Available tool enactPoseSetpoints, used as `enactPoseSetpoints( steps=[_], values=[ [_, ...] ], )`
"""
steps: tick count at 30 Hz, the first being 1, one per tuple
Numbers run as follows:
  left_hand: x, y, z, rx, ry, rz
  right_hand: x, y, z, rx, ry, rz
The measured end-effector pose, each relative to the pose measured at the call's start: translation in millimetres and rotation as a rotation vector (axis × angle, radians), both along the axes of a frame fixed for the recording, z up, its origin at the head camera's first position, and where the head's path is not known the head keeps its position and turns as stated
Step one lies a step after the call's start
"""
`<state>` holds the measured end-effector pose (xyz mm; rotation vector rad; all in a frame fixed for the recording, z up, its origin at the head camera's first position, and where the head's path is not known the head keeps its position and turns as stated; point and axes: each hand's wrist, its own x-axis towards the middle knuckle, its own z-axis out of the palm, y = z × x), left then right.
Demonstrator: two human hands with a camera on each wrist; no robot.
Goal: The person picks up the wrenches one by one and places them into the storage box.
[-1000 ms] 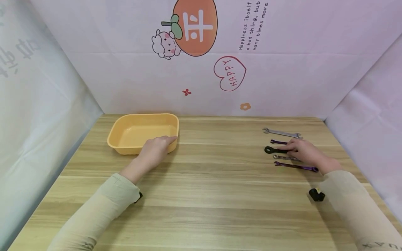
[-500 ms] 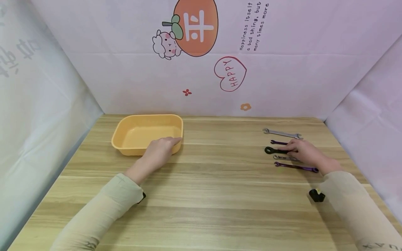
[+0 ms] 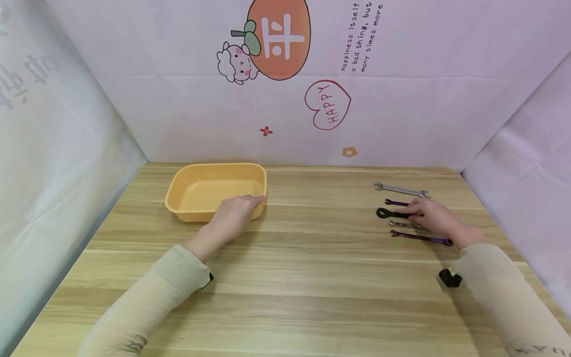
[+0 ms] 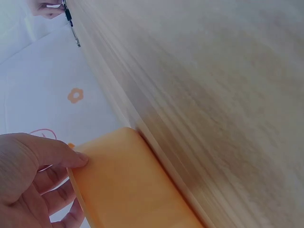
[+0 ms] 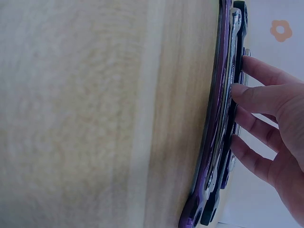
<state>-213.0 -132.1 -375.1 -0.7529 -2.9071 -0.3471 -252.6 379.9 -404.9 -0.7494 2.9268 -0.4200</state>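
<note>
My left hand (image 3: 232,218) grips the right side of a yellow plastic basin (image 3: 192,216) at its rim; in the left wrist view the thumb lies on the outer wall of the basin (image 4: 137,190) and the fingers are inside. On the right, my right hand (image 3: 437,218) pinches a black ratchet wrench (image 3: 383,213) between thumb and fingers, low over the table. Behind that lie a short purple wrench (image 3: 394,202) and a silver open-end wrench (image 3: 401,190). In front are a silver combination wrench (image 3: 399,224) and a longer purple wrench (image 3: 419,238). The palm hides several wrench ends.
The wood-grain table (image 3: 303,277) meets a white printed backdrop (image 3: 187,119) just behind the basin and wrenches. White cloth sides (image 3: 526,163) stand to left and right. A small black device (image 3: 450,277) sits at the right cuff.
My left hand has slid the yellow basin to the right along the back of the table. The right hand stays at the black ratchet wrench, and the wrenches lie as before.
</note>
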Motion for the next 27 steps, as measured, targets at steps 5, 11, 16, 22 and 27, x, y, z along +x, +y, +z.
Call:
enactPoseSetpoints(
  steps=[5,11,16,22,27],
  values=[
    [-0.9,5,-1.3,-0.001,0.02,-0.016,-0.6,0,0.2,0.0,-0.003,-0.001],
    [-1.3,13,-1.1,-0.012,0.01,-0.016,-0.2,0,-0.7,-0.005,0.002,-0.001],
    [-2.7,18,-1.8,-0.018,0.019,-0.026,1.5,0,-1.7,-0.012,0.038,0.014],
    [-3.1,26,-2.9,-0.011,0.033,-0.045,1.0,1,-2.6,-0.013,0.046,0.017],
    [-2.1,33,-2.6,-0.003,0.045,-0.06,0.5,0,-2.2,-0.012,0.042,0.01]
  ],
)
